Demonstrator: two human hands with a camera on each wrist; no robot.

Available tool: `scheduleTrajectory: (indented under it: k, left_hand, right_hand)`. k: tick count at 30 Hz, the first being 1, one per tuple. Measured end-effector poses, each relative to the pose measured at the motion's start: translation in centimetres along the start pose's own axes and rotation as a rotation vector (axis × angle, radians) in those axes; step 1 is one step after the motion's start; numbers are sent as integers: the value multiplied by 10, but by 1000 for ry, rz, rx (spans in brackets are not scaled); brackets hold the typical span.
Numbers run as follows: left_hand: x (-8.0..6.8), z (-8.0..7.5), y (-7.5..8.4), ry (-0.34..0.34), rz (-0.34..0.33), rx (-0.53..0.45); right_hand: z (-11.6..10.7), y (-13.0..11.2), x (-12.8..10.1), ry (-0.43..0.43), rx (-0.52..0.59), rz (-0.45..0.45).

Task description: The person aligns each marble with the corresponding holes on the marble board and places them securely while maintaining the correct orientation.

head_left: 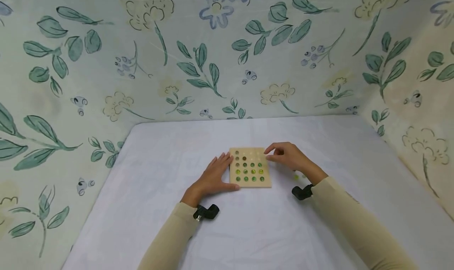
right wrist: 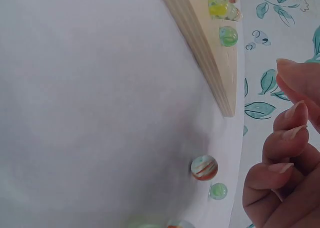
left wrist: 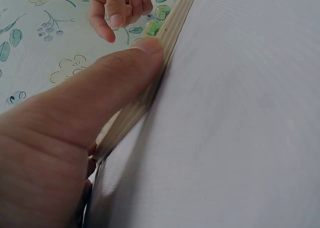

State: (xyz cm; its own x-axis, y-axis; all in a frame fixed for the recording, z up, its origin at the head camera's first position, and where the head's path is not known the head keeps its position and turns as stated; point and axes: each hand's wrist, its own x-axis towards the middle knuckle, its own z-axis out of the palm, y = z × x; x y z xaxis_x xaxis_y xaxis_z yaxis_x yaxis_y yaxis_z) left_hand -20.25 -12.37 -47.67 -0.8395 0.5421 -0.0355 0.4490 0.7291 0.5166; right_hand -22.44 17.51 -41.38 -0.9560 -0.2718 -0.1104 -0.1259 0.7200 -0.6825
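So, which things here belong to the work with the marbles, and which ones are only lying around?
In the work:
- wooden board, steadied at its edge by the left hand
- marbles in the board
- loose marbles on the white cloth
- right hand over the board's far right corner

Only around:
- white cloth
- flowered backdrop

A wooden board (head_left: 250,167) is laid flat near the middle of the table (head_left: 149,207). Marbles (head_left: 249,169) are seated in the holes of the board, mostly in the rows nearer the person, while some holes along the far row are left unfilled. The left hand (head_left: 213,177) is placed against the left edge of the board, with the thumb along its near edge. The right hand (head_left: 288,156) is held over the board's far right corner. Loose marbles (head_left: 299,177) are scattered on the table just right of the board.
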Motion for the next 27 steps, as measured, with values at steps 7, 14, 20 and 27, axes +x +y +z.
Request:
scheduleTrajectory:
  k: [7,14,20,27]
  left_hand:
    - [0,1,-2,7,1,-1]
    - [-1,1,-1,9,6,-4]
    - [-1,0,-1,6,5,-5]
    - [-1,0,0,6,9,-7]
  right_hand:
    - [-5,9,-5,10,-15,28]
    - [-9,20,-10,14,-13,31]
    - [-11,30,-15,14,-15,27]
    - [-12,41,-19,25,-34,36]
